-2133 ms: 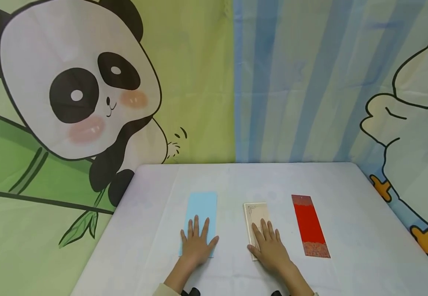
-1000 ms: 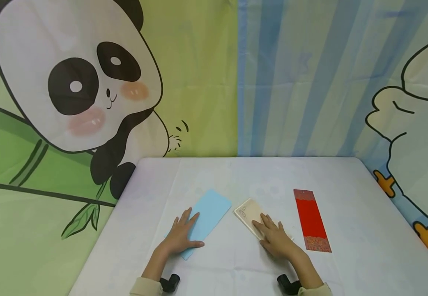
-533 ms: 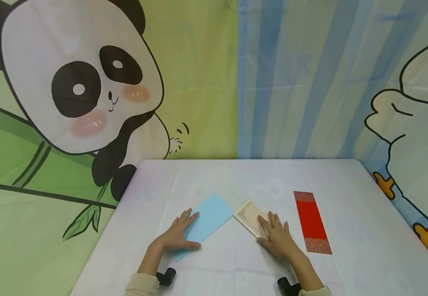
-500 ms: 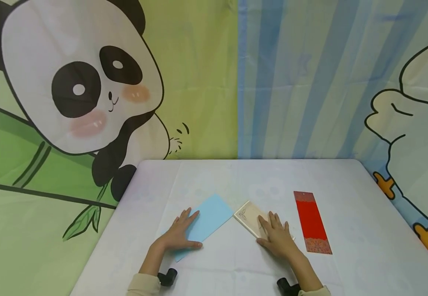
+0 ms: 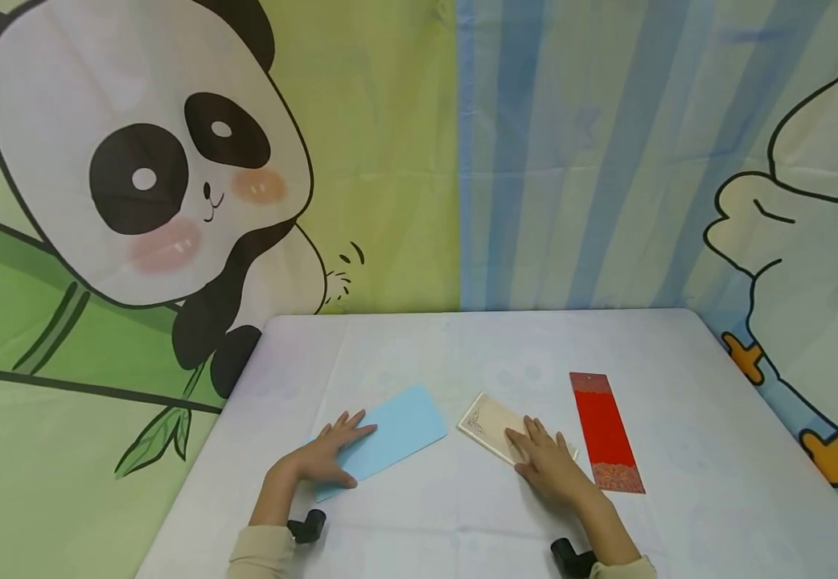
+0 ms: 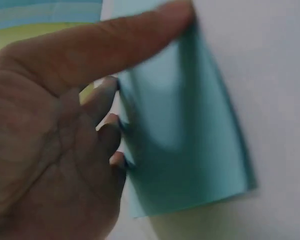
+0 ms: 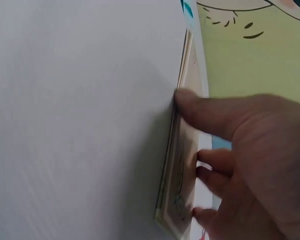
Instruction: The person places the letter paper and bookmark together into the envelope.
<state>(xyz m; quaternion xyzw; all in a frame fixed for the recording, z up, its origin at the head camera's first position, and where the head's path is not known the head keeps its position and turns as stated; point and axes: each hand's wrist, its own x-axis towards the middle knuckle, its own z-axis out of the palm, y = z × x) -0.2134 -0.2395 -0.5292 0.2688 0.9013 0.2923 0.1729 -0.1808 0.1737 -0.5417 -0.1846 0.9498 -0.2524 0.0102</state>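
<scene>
So the pale-blue, paper-looking rectangle (image 5: 397, 430) is lying on the white-covered table (image 5: 462, 346), long axis slanting away rightward. The left hand (image 5: 325, 454) is spanning it, thumb and fingers gripping opposite edges. The right hand (image 5: 551, 468) is gripping the beige, thin rectangular booklet (image 5: 493, 418) likewise, which is pointing away leftward.

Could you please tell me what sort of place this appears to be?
It is probably an indoor tabletop filming spot with child-themed decor: a white table stands before a big cartoon panda and a blue-striped backdrop.
</scene>
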